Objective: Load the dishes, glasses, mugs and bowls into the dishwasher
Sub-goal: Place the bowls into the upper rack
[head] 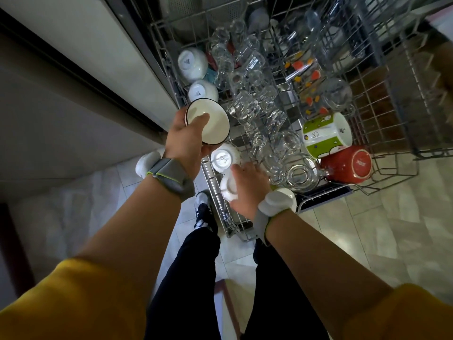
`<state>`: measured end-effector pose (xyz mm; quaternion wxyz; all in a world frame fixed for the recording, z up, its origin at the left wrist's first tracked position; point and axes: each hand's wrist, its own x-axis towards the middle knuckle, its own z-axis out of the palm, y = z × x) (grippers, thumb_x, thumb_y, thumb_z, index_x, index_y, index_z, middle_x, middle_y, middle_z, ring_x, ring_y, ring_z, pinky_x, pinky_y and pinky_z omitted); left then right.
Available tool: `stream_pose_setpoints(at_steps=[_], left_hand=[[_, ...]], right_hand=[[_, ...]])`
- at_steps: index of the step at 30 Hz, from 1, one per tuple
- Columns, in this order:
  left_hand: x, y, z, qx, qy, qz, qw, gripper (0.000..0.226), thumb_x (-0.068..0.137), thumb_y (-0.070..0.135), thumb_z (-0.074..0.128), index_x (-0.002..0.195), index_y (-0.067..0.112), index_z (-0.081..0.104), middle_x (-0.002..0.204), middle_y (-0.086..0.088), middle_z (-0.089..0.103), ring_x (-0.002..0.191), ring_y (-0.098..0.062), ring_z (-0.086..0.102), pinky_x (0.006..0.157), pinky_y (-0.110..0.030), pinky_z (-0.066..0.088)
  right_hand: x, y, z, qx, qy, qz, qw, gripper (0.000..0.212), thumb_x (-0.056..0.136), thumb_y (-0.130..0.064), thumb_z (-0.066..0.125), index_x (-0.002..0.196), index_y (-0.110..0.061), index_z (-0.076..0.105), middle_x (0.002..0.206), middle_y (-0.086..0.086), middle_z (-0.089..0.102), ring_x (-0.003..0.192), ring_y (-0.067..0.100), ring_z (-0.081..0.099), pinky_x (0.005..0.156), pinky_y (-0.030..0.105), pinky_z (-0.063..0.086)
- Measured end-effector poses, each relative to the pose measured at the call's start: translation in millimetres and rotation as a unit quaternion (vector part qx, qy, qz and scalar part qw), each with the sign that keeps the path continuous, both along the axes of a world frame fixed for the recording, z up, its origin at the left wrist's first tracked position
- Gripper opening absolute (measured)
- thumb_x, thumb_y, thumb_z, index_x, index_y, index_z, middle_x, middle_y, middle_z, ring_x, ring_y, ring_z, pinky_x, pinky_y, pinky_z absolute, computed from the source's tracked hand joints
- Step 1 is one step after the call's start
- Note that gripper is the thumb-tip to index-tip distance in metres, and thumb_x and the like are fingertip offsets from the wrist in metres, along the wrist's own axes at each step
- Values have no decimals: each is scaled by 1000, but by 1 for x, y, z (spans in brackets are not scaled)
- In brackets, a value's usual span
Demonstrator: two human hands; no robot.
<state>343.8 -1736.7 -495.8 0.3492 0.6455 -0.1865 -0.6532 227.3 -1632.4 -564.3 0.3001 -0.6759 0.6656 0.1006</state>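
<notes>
My left hand [187,143] holds a white bowl with a dark rim [215,123] above the left side of the pulled-out dishwasher rack [392,173], thumb inside the bowl. My right hand [247,187] grips a small white bowl [226,190] at the rack's near left corner. Just beyond it another white bowl [224,159] sits upside down. Two more white bowls [192,65] [202,90] stand along the left edge. Several clear glasses [247,104] fill the middle rows.
A green-and-white mug [326,133] and a red mug [348,165] lie at the rack's near right, beside a clear glass bowl [301,175]. White cabinet fronts [85,69] run along the left. My legs and a shoe [203,212] stand on the tiled floor beside the rack.
</notes>
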Motion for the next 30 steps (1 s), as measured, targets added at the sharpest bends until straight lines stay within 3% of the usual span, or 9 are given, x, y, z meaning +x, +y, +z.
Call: stream_pose_setpoints(at_steps=[4, 9, 15, 20, 24, 30], left_hand=[[1, -1, 0, -1, 16, -8, 1000, 22, 96, 12, 53, 116, 21, 52, 119, -9, 57, 109, -36, 60, 86, -57, 54], [1, -1, -3, -5, 30, -11, 999, 26, 96, 10, 52, 120, 19, 51, 129, -14, 55, 112, -37, 59, 84, -57, 54], [-2, 0, -4, -14, 60, -15, 998, 22, 96, 6, 50, 109, 23, 55, 131, -16, 56, 116, -39, 58, 87, -57, 53], [-1, 1, -3, -7, 71, -18, 997, 25, 97, 6, 49, 117, 20, 51, 126, -13, 57, 117, -39, 57, 86, -54, 55], [2, -1, -2, -8, 71, -19, 997, 29, 97, 6, 49, 123, 20, 50, 129, -13, 55, 117, -38, 57, 85, -52, 56], [1, -3, 1, -11, 75, -19, 997, 27, 97, 5, 49, 120, 19, 51, 126, -12, 55, 117, -39, 56, 85, -54, 55]], right_hand=[[5, 11, -13, -44, 39, 36, 998, 57, 77, -18, 71, 125, -9, 43, 124, 11, 49, 114, 30, 46, 93, 40, 41], [11, 15, -30, -52, 67, 39, 996, 54, 71, -24, 77, 115, -11, 49, 113, 10, 54, 102, 28, 51, 86, 39, 46], [15, 15, -36, -49, 71, 43, 995, 47, 79, -24, 70, 116, -12, 44, 115, 12, 51, 105, 29, 48, 88, 40, 47], [14, 20, -33, -54, 69, 21, 996, 54, 71, -23, 78, 114, -12, 48, 110, 10, 55, 100, 27, 52, 83, 39, 50], [15, 26, -32, -41, 37, -15, 998, 66, 69, -25, 80, 123, -9, 45, 118, 11, 52, 106, 28, 50, 86, 38, 50], [22, 13, -27, -1, 58, 6, 998, 48, 86, -16, 59, 128, -8, 37, 126, 13, 43, 114, 28, 43, 85, 36, 49]])
